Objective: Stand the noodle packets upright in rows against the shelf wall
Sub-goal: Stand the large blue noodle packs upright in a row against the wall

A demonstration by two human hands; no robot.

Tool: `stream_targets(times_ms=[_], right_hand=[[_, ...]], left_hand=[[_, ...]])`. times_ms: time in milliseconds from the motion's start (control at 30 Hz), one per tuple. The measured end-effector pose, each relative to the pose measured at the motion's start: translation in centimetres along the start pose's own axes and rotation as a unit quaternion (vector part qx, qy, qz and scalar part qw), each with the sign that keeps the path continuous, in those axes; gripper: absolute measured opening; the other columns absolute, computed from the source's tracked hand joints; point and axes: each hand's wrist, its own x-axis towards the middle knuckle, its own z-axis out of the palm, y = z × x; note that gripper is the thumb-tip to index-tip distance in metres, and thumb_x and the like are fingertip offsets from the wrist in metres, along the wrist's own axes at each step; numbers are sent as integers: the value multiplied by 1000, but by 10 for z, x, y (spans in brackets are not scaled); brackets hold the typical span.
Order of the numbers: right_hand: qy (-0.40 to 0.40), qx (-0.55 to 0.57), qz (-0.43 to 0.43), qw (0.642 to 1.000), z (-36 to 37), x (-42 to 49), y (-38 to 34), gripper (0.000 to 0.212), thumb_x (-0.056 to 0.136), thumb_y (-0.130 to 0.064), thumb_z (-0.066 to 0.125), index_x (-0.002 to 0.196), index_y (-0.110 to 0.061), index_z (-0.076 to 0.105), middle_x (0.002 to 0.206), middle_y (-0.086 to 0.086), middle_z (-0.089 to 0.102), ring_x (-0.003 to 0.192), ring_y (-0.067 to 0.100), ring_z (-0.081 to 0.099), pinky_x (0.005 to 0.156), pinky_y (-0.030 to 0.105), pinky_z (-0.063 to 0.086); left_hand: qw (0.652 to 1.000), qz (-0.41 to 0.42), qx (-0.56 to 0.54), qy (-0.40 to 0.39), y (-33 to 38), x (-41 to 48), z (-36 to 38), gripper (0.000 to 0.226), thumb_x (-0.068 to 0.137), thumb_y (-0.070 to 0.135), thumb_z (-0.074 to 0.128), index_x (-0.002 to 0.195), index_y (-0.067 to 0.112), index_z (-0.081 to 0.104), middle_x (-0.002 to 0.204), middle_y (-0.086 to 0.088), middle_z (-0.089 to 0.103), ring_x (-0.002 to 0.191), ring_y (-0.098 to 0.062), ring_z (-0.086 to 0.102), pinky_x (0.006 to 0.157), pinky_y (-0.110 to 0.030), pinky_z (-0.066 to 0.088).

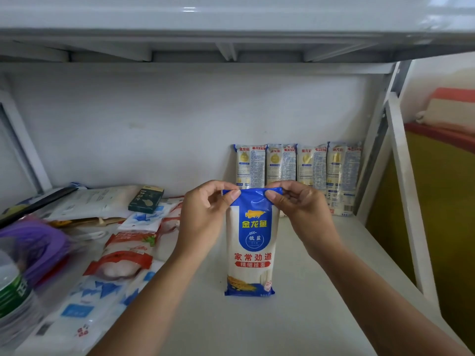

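A blue and white noodle packet (251, 253) stands upright in the middle of the white shelf, its printed front facing me. My left hand (205, 214) pinches its top left corner and my right hand (300, 209) pinches its top right corner. Behind it, several matching noodle packets (298, 165) stand upright in a row against the white back wall (154, 129), backs facing me. The held packet stands apart from that row, nearer to me.
Flat bags with red and blue print (123, 258) lie piled on the shelf's left side, with a dark green box (146, 199), a purple bag (33, 242) and a green-labelled bottle (12, 291). A white shelf post (408, 191) bounds the right. An upper shelf (231, 19) hangs overhead.
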Motion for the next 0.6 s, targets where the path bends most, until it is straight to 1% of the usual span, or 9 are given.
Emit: stream_targets(times_ms=[67,167,233,267,367,467,600], right_hand=[[1,8,5,1000,0,0,1,10,95,-21,71,102,-15,75,101,2,80,100,14,76,66,23,63],[6,25,17,1000,-1,0,0,12,95,-20,71,102,-12,75,96,2,81,93,12,78,60,17,57],[6,39,26,999,-3,-1,-1,15,95,-20,71,101,-8,73,94,3,81,88,11,78,58,14,54],[3,46,32,998,-3,-1,-1,16,95,-21,71,101,-6,72,93,4,81,88,11,78,58,15,54],[-5,59,39,997,-2,-2,-2,19,96,-22,69,99,-3,71,93,7,81,85,12,76,62,19,56],[-18,70,44,996,0,-3,-2,19,99,-23,65,96,-5,69,88,3,80,81,8,73,66,20,55],[-12,73,53,996,0,-2,-3,19,99,-25,65,98,-7,66,95,2,80,90,11,75,75,28,55]], left_hand=[[1000,10,6,5,1,0,1,10,95,20,70,99,12,73,91,4,78,82,-4,76,59,-14,55],[1000,14,-23,15,2,0,1,5,93,13,73,94,13,77,85,7,80,80,-5,76,61,-14,55],[999,15,-34,15,3,1,-1,10,92,11,74,91,20,79,86,11,81,83,-4,77,63,-15,56],[999,14,-36,13,3,2,-1,11,92,11,74,92,21,79,87,12,81,85,-4,77,64,-15,57],[999,-4,-46,19,3,3,-1,7,93,12,72,94,15,78,88,8,81,85,-6,77,66,-17,58],[998,-26,-57,31,0,5,2,5,93,13,72,95,12,77,88,5,81,84,-7,77,67,-19,59],[993,-77,-90,17,-1,6,1,9,92,18,74,100,13,77,91,2,82,86,-9,77,66,-19,58]])
